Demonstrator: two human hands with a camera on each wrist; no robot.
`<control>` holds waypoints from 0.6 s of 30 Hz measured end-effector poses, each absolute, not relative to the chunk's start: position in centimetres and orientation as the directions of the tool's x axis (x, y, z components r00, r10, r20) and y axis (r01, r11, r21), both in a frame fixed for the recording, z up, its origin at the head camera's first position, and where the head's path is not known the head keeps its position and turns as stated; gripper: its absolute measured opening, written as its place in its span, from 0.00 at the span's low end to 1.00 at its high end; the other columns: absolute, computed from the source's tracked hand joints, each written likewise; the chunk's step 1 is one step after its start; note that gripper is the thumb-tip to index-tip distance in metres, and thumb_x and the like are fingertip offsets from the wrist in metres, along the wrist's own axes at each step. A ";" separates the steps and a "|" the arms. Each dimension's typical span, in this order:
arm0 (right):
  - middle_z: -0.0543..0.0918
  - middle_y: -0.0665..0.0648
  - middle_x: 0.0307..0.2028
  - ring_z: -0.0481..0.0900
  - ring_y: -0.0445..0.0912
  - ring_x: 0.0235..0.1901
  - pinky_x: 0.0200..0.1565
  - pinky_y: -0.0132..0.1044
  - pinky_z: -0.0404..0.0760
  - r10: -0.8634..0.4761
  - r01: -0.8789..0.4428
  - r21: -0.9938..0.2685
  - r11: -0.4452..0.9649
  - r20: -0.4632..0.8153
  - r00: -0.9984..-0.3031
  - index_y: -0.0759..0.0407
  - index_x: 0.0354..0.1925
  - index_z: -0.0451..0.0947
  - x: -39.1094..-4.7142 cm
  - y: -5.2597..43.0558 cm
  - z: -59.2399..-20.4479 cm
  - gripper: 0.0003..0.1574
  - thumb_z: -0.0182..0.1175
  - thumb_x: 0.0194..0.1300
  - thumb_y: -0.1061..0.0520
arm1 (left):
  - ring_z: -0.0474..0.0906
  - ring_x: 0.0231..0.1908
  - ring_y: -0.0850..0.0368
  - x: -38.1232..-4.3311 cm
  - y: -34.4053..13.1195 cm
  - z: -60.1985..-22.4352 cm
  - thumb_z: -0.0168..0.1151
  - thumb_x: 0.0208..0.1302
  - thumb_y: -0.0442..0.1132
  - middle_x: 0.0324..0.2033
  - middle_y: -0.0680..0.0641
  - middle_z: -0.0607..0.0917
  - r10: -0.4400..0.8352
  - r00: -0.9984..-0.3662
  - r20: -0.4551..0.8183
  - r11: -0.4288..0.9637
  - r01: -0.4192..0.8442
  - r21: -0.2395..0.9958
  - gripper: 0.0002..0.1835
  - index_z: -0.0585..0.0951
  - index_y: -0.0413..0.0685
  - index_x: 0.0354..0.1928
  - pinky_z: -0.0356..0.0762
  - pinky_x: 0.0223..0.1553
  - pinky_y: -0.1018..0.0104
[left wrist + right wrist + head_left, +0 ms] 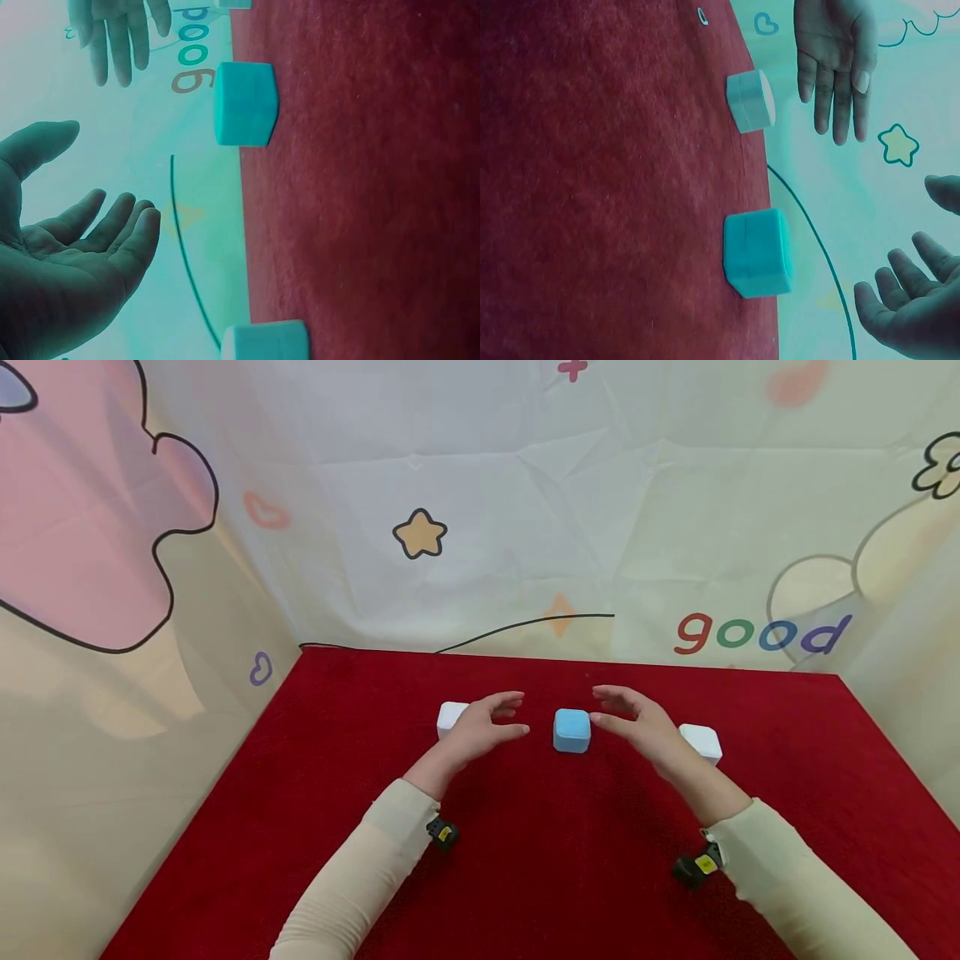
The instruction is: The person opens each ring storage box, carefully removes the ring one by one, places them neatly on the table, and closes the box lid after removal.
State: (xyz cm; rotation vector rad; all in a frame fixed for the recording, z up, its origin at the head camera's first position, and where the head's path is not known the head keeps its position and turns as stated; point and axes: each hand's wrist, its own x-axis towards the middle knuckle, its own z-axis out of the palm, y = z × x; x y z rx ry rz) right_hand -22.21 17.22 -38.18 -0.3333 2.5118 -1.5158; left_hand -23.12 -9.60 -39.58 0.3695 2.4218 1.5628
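Note:
A light blue block [572, 732] with rounded corners rests on the red cloth between the two hands. To its left, the left hand [482, 727] is held over the cloth with its fingers loosely bent and nothing in its grasp. The right hand [637, 723] hovers to the block's right, thumb and fingers spread apart, its thumb tip close to the block in the head view. Behind the left hand lies a white block [452, 717], partly hidden by it. Another white block [702, 742] sits beyond the right wrist, which covers part of it.
Red cloth [540, 860] covers the table. A pale printed curtain [510, 543] with stars and the word "good" rises at the table's back edge and along the sides. Each wrist wears a small black camera.

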 end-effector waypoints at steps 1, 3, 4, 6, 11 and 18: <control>0.64 0.70 0.74 0.61 0.66 0.74 0.70 0.63 0.68 -0.288 -0.093 -0.887 0.452 -0.047 -0.956 0.61 0.77 0.59 -22.3 17.3 -38.2 0.39 0.57 0.75 0.54 | 0.71 0.70 0.42 -23.3 -9.4 -39.7 0.63 0.69 0.38 0.72 0.40 0.74 0.335 -0.940 -0.059 0.398 0.084 0.913 0.32 0.69 0.44 0.74 0.76 0.67 0.48; 0.63 0.70 0.75 0.60 0.67 0.74 0.70 0.64 0.68 -0.292 -0.092 -0.884 0.459 -0.052 -0.955 0.61 0.78 0.58 -22.4 17.5 -38.3 0.40 0.57 0.75 0.53 | 0.70 0.71 0.42 -23.5 -9.0 -40.0 0.63 0.69 0.38 0.72 0.40 0.73 0.336 -0.940 -0.065 0.395 0.078 0.916 0.33 0.68 0.45 0.74 0.76 0.67 0.48; 0.63 0.70 0.75 0.60 0.67 0.74 0.70 0.65 0.68 -0.294 -0.089 -0.883 0.461 -0.057 -0.954 0.61 0.78 0.57 -22.5 17.6 -38.4 0.41 0.58 0.74 0.53 | 0.70 0.71 0.42 -23.7 -8.8 -40.2 0.64 0.68 0.38 0.73 0.40 0.72 0.337 -0.939 -0.065 0.392 0.077 0.917 0.33 0.68 0.46 0.75 0.76 0.67 0.48; 0.61 0.70 0.76 0.58 0.67 0.75 0.70 0.66 0.67 -0.297 -0.083 -0.881 0.466 -0.067 -0.952 0.60 0.79 0.56 -22.7 17.7 -38.6 0.42 0.58 0.74 0.53 | 0.69 0.72 0.42 -24.1 -8.4 -40.5 0.65 0.67 0.37 0.73 0.40 0.71 0.341 -0.938 -0.069 0.384 0.072 0.921 0.35 0.68 0.46 0.75 0.76 0.67 0.49; 0.59 0.70 0.77 0.56 0.68 0.76 0.70 0.68 0.66 -0.307 -0.073 -0.872 0.484 -0.091 -0.947 0.59 0.79 0.54 -23.3 17.8 -39.2 0.45 0.60 0.72 0.53 | 0.67 0.73 0.41 -24.9 -7.3 -41.0 0.65 0.66 0.33 0.74 0.38 0.70 0.363 -0.928 -0.082 0.352 0.055 0.934 0.37 0.65 0.43 0.76 0.76 0.68 0.50; 0.58 0.73 0.77 0.54 0.70 0.76 0.70 0.71 0.64 -0.336 -0.077 -0.867 0.492 -0.108 -0.936 0.60 0.80 0.53 -24.1 18.1 -40.3 0.45 0.59 0.73 0.54 | 0.67 0.74 0.40 -25.4 -5.6 -42.0 0.65 0.64 0.31 0.73 0.37 0.71 0.352 -0.928 -0.119 0.319 0.000 0.948 0.39 0.64 0.42 0.77 0.73 0.71 0.49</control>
